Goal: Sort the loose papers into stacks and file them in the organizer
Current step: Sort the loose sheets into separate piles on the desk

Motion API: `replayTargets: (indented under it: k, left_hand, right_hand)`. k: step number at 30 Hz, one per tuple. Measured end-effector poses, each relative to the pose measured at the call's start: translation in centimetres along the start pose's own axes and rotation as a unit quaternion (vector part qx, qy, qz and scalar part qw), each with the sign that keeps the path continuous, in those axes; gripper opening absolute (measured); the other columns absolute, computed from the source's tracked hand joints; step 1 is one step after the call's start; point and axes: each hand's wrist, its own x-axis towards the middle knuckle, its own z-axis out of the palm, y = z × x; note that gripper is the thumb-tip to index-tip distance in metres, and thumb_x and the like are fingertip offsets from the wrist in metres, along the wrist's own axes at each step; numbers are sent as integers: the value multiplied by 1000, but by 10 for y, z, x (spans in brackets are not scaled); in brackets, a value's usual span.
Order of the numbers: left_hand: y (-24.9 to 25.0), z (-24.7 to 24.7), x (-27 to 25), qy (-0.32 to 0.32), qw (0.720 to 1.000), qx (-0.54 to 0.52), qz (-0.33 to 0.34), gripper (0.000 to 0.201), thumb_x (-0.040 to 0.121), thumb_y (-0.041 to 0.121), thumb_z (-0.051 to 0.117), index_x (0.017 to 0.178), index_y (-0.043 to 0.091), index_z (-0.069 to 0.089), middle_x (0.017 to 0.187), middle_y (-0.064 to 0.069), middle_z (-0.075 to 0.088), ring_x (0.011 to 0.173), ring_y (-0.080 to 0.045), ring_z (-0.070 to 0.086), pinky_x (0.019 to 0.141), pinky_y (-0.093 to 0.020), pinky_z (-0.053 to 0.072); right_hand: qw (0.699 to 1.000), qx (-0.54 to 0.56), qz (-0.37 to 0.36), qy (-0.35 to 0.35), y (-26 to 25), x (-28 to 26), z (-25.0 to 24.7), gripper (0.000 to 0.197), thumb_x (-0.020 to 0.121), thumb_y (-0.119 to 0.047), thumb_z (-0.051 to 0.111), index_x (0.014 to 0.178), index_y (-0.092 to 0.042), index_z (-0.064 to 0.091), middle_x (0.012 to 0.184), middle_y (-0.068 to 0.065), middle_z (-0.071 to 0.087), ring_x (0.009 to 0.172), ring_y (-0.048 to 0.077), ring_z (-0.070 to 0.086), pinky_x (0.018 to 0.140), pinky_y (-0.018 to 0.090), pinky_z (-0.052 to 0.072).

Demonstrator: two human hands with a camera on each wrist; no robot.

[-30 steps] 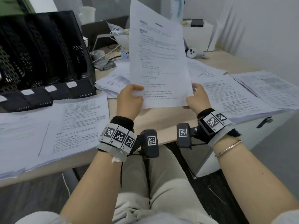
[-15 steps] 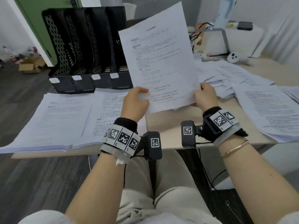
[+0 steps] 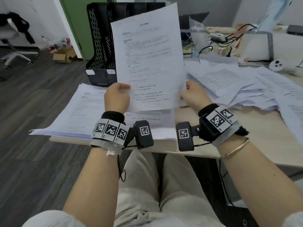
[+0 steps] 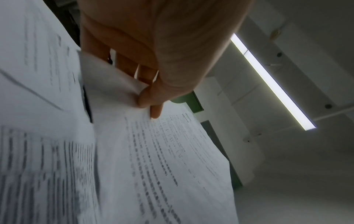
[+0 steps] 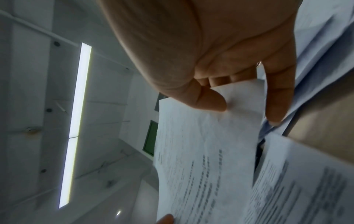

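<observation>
Head view, nearest: lap in light trousers, both forearms with tagged wrist bands; bracelet on right wrist.
Left hand [image 3: 116, 97]: pinching lower left edge of held sheet [image 3: 150, 59], thumb on printed face, fingers curled behind.
Right hand [image 3: 193, 95]: pinching lower right edge, thumb in front, fingers behind; little finger sticks out off the paper in right wrist view.
Sheet location: in the air above near desk edge, between the hands, clear of the stacks.
Sheet orientation: portrait, long axis near upright, top leaning slightly right and away; printed side toward the wearer, heading at top.
Sheet count: one or several in the grip, cannot tell.
Print: too small and blurred to read.
Under the sheet: two sorted stacks [image 3: 77, 115] flat on desk [image 3: 255, 128], left one overhanging the desk corner; right one mostly hidden by sheet and wrist cameras.
Right, further: loose pile of papers [image 3: 232, 86], fanned, overlapping, cut off at frame edge.
Behind sheet: black mesh organizer [image 3: 101, 46], right compartments hidden; contents not visible.
Far: white controller [image 3: 277, 65], cables, boxes; details unclear.
Wrist views: mostly palm, blurred paper, ceiling light.
</observation>
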Motion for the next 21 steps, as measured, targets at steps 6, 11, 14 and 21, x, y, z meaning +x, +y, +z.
replayTargets:
  k: [6,11,14,21]
  left_hand:
    - [-23,-50,21,95,995,35,-14,24,88,9,50,102,15,68,112,-4,63,106,-18,57,87,-22,41]
    - [-37,-87,30,146,988,41,-41,48,91,10,52,138,13,42,107,1,57,105,-10,50,88,-22,37]
    - [-49,-105,35,149,983,94,-42,32,89,9,53,121,8,58,114,-6,63,109,-21,56,86,-25,41]
    - [-65,-145,38,205,969,108,-88,29,93,7,42,118,2,54,124,-15,57,115,-29,52,89,-30,39]
  right_hand:
    - [995,-41,-47,-81,-24,1,51,27,84,3,43,107,-3,56,113,13,61,100,28,62,75,41,58]
    - [988,-51,-62,-135,-40,1,84,25,86,5,43,108,-2,54,115,17,61,98,32,62,78,46,57]
    - [984,-62,-63,-157,-47,3,100,22,87,4,43,105,-3,54,109,17,61,97,32,63,78,45,57]
    - [977,-48,-68,-195,-69,5,143,39,89,-3,51,127,-6,44,103,9,61,71,17,63,67,31,55]
